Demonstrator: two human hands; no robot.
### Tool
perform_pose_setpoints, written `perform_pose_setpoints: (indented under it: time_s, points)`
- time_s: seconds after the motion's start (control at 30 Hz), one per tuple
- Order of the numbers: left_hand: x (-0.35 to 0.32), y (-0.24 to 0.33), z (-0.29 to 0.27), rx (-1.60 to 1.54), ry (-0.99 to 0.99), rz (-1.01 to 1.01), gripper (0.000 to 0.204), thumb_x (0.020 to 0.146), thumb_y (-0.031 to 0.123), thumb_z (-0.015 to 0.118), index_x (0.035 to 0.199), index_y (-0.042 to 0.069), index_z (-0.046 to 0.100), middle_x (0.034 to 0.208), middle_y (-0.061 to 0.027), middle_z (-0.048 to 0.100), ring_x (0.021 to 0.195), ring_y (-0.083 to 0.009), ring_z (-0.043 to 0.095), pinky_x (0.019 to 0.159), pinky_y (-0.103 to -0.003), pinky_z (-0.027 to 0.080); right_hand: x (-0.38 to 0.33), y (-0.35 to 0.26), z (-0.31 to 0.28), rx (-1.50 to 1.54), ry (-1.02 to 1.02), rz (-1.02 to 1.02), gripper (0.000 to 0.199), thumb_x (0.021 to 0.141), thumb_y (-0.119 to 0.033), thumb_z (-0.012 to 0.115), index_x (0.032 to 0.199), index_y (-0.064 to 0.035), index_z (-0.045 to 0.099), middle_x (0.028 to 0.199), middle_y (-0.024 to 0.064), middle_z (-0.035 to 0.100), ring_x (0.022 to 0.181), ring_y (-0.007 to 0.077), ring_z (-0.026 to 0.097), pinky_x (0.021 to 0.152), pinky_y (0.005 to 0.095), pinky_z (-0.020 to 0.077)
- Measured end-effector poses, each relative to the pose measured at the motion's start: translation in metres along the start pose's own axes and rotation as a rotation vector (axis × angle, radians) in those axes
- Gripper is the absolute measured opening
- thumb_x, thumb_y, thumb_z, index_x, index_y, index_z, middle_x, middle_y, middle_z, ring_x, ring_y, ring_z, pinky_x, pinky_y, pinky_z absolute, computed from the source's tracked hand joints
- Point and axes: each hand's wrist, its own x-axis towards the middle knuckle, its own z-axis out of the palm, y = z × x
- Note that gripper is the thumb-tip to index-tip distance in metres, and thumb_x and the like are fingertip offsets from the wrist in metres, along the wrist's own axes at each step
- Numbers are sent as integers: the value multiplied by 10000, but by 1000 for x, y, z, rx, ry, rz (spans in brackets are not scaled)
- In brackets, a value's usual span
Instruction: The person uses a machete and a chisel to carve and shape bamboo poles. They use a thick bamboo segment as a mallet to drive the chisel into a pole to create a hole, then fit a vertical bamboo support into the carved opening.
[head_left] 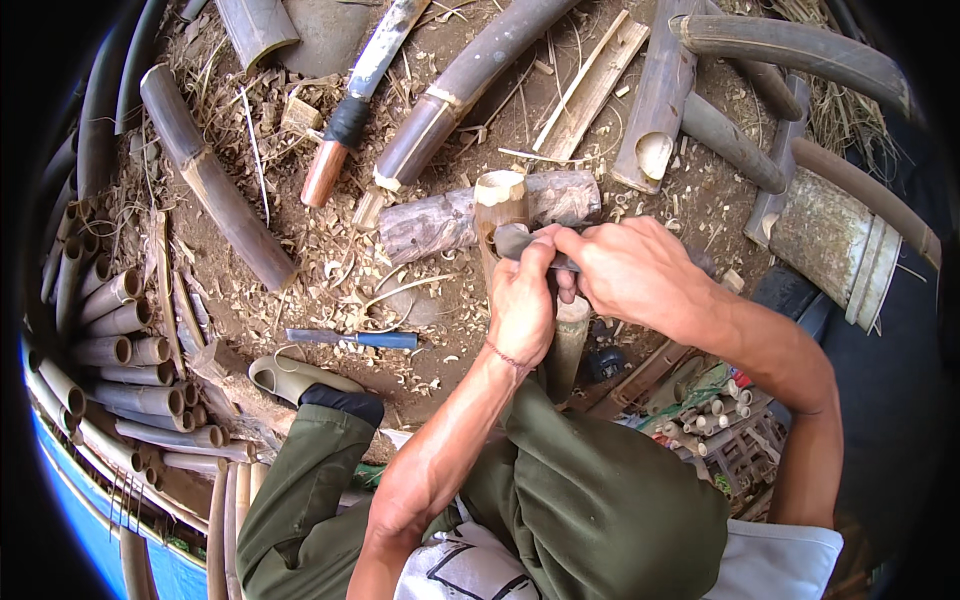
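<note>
The left hand (pixel 522 305) grips an upright bamboo tube (pixel 500 205), propped against a log (pixel 440 222) just beyond the knuckles. The right hand (pixel 630 270) clenches a knife (pixel 512 241), its blade against the tube.

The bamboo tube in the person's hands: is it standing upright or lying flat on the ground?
Upright, leaning slightly. The bamboo tube rises against the log, its open top facing the camera, gripped by the left hand.

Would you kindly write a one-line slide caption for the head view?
Left hand steadies a pale upright bamboo tube against a grey log while the right hand works a dark metal blade on it.
</note>
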Motion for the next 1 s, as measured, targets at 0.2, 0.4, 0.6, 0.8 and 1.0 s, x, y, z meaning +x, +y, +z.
perform_pose_setpoints:
  time_s: [0.2,0.4,0.6,0.8,1.0]
  points:
    - [-4,-7,-12,-539,-148,27,353,999,285,466,1220,26,561,1096,-83,647,1080,-198,568,951,-349,427,36,-26,-36,-309,-210,-173,93,768,-175,677,750,-91,714,808,70,731,816,225,723,697,359,557]
    - [-2,-13,-33,-655,-450,-1,490,1010,453,392,1213,42,566,1048,-100,671,967,-205,624,941,-416,483,70,-32,-43,-461,-176,-267,144,761,-206,676,760,-63,697,696,146,682,698,282,703,584,400,546]
    - [-54,-39,-32,846,-391,42,763,908,435,657,1410,-65,374,1303,-201,555,1200,-271,554,1030,-383,437,-14,17,18,58,-87,-42,275,908,-285,594,833,-37,683,671,166,663,635,290,671,610,389,526]
    - [-79,-38,-8,1228,-186,367,740,787,288,697,1388,-36,411,1198,-299,602,1089,-351,637,926,-404,509,-77,22,92,1433,535,293,288,995,-257,527,1085,-6,637,846,125,718,872,191,668,866,320,499]
    - [-98,40,25,1408,-289,280,503,754,298,666,1107,-54,595,823,-274,668,812,-410,689,725,-463,545,-98,-8,39,62,769,-172,461,690,-135,743,1129,-53,626,919,98,673,875,268,662,900,409,503]
